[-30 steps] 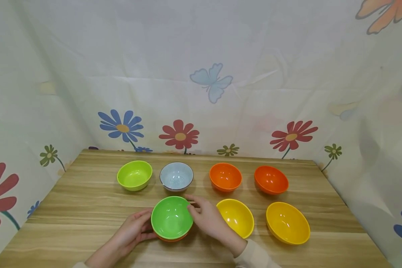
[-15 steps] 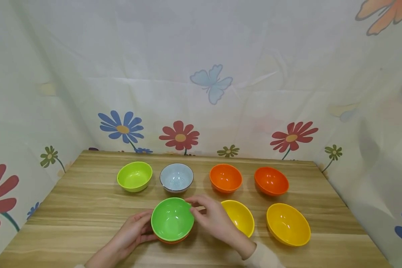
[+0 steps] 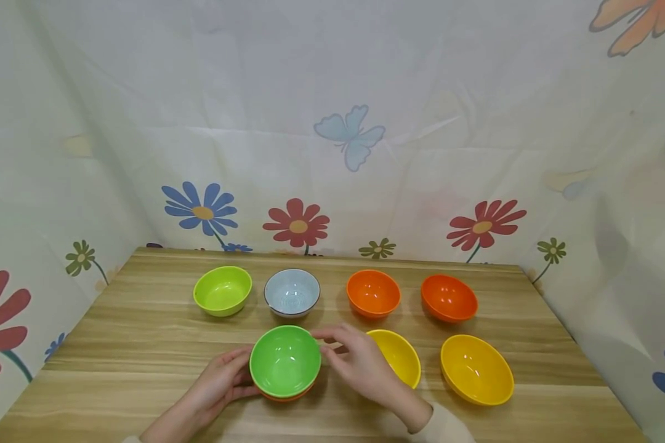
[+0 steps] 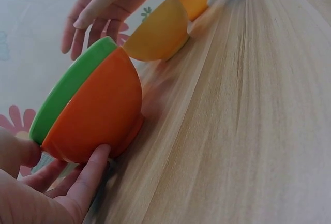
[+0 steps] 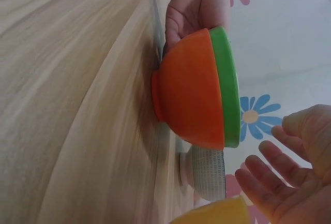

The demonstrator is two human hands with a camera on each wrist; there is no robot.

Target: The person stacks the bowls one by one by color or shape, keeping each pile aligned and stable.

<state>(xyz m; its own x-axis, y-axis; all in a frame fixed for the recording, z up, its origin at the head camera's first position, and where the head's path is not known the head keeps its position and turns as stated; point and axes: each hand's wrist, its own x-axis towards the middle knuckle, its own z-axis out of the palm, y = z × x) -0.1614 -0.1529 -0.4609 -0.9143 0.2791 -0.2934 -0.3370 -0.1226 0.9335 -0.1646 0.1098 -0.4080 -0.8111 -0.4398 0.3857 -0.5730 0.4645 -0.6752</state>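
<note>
A green bowl sits nested inside an orange bowl, its rim standing a little above the orange one. The pair rests on the table near the front. My left hand holds the stack from the left, thumb by the rims and fingers against the orange bowl's lower side. To the right of the stack is my right hand, its fingers loosely bent and nothing in them. The right wrist view shows a gap between those fingers and the green rim. Part of a yellow bowl is hidden behind the right hand.
Along the back stand a lime bowl, a grey-blue bowl with a dark rim, an orange bowl and a red-orange bowl. A darker yellow bowl is at the right. Floral cloth surrounds the wooden table.
My right hand has let go of the green bowl's rim and drawn slightly to the right. The left hand and the stacked bowls have stayed in place.
</note>
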